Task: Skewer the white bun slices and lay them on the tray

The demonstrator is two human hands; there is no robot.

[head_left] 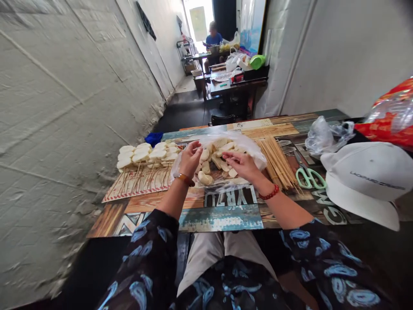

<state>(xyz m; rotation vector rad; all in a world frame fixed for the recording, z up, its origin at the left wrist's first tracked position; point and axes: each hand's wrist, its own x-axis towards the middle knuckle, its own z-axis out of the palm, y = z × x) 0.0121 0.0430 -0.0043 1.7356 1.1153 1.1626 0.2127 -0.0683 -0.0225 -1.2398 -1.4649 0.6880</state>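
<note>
My left hand (191,159) hovers over the left side of a spread clear plastic bag (254,150), its fingers loosely curved and apart, with nothing visible in them. Over the bag's middle, my right hand (241,164) stretches its fingers toward a pile of pale bread-like slices (205,178); its fingertips are close to the slices, and whether they touch cannot be made out. To the left, rows of skewered pale slices (142,153) lie with their sticks (146,178) pointing toward me. A bundle of bare wooden skewers (277,163) lies right of the bag.
Green-handled scissors (310,177), a crumpled plastic bag (327,134) and a white cap (368,181) sit on the right of the patchwork-patterned table (222,218). A red package (392,118) is behind the cap. Farther back, a person (213,38) sits at another table.
</note>
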